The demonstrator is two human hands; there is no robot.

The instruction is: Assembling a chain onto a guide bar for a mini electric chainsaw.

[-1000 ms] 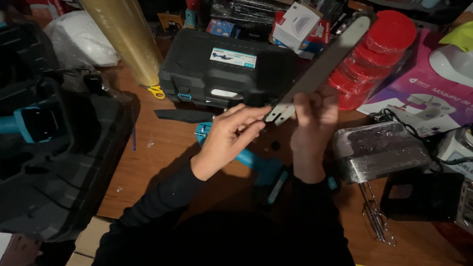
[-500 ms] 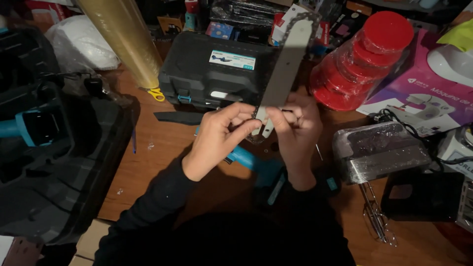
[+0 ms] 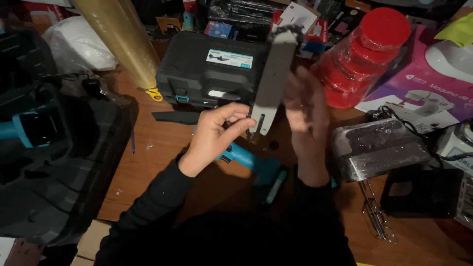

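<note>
I hold a grey metal chainsaw guide bar [image 3: 273,79] nearly upright over the wooden table [image 3: 162,148], with a dark chain looped round its top end. My left hand [image 3: 217,135] pinches the bar's lower end and the chain there. My right hand [image 3: 305,113] is beside the bar's right edge, fingers spread along the chain; it looks blurred. Beneath my hands lies a teal and black power tool body [image 3: 261,170]. Behind the bar sits a shut black tool case [image 3: 207,66].
An open black moulded case [image 3: 54,162] with a teal tool lies at left. A yellow film roll [image 3: 120,37], stacked red lidded containers [image 3: 364,54], a pink box [image 3: 433,93], a wrapped hand mixer [image 3: 379,152] and a flat black strip [image 3: 175,117] crowd the table.
The guide bar has swung from a rightward slant to nearly upright. My right hand has opened and shifted along the bar's right side; my left hand keeps its pinch at the lower end.
</note>
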